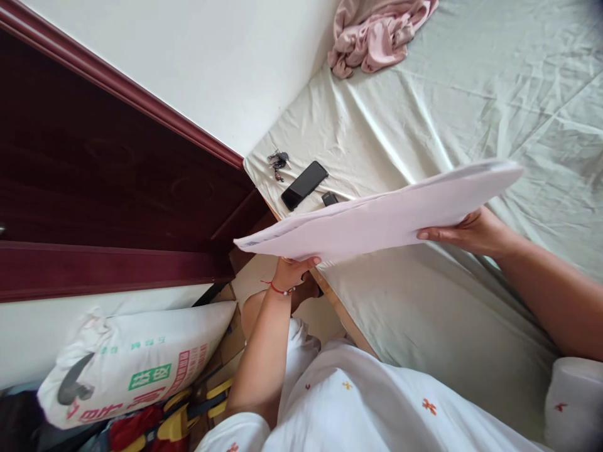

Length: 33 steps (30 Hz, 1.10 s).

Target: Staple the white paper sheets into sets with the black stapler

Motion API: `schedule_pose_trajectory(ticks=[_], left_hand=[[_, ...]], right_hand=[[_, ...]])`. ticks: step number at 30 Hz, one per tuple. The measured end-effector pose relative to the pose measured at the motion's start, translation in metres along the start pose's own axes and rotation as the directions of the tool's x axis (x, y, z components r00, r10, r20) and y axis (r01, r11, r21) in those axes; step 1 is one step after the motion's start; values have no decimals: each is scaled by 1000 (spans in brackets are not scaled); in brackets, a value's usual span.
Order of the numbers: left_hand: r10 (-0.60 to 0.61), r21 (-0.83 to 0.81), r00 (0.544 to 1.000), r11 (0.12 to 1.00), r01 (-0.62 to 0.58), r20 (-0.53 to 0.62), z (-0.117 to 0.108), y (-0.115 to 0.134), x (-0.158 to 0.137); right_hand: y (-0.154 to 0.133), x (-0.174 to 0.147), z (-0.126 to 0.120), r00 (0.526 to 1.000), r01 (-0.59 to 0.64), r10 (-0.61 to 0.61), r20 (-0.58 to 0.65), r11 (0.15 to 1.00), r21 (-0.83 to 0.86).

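A long, flat bundle of pale pinkish-white folded cloth (358,229) is held up in front of me, tilted with its right end higher. My left hand (294,270) grips its lower edge near the left end, thumb on the near face and the other fingers mostly hidden behind. Farther right, my right hand (464,233) holds the same edge, its thumb lying along the near face. Dark markings show along the bundle's upper fold. Just beyond it, a black phone (304,185) and a small black object (330,199), partly covered by the cloth, lie on the bed.
A pale green sheet (471,113) covers the bed. Keys (279,162) rest near its corner, and a crumpled pink cloth (377,37) lies by the wall. To the left are a dark red wooden cabinet (108,150), a white printed sack (141,364) and yellow-and-black items (176,424).
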State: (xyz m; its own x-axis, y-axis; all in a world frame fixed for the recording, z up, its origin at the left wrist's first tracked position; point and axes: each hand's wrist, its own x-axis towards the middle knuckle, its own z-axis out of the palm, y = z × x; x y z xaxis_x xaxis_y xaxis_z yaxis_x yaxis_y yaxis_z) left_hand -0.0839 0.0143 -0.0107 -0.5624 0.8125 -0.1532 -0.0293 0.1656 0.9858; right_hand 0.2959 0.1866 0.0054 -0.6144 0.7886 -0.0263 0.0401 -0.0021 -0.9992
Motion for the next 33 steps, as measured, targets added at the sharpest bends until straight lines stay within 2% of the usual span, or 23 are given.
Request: schedule_pose_trajectory(ticks=[5, 9, 13, 16, 19, 24, 27, 30, 33], left_hand=[[-87, 44, 993, 995, 84, 77, 4, 1, 3], [-104, 37, 986, 994, 100, 133, 13, 5, -5], [-123, 81, 990, 990, 117, 71, 12, 5, -6], [-135, 137, 988, 983, 125, 71, 14, 5, -3], [-91, 134, 994, 988, 82, 65, 22, 8, -3], [-39, 139, 998, 989, 44, -40, 32, 14, -9], [-7, 175, 999, 985, 16, -52, 29, 14, -11], [63, 240, 998, 969, -55, -26, 22, 11, -12], [-5, 255, 1000, 967, -1, 25, 17, 7, -15]], right_hand=[[6, 2, -7, 991, -20, 33, 126, 994, -105], [4, -1, -2, 990, -8, 19, 139, 997, -80], [-1, -2, 1, 992, -30, 38, 121, 997, -73], [1, 1, 2, 986, 1, 17, 164, 994, -111], [6, 4, 3, 982, 51, -18, 186, 983, -174], [11, 5, 5, 985, 67, -26, 169, 969, -240], [13, 5, 4, 987, 42, 4, 161, 958, -282], [15, 6, 0, 979, -12, 86, 183, 928, -372], [15, 9, -4, 966, -71, 175, 193, 890, -450]])
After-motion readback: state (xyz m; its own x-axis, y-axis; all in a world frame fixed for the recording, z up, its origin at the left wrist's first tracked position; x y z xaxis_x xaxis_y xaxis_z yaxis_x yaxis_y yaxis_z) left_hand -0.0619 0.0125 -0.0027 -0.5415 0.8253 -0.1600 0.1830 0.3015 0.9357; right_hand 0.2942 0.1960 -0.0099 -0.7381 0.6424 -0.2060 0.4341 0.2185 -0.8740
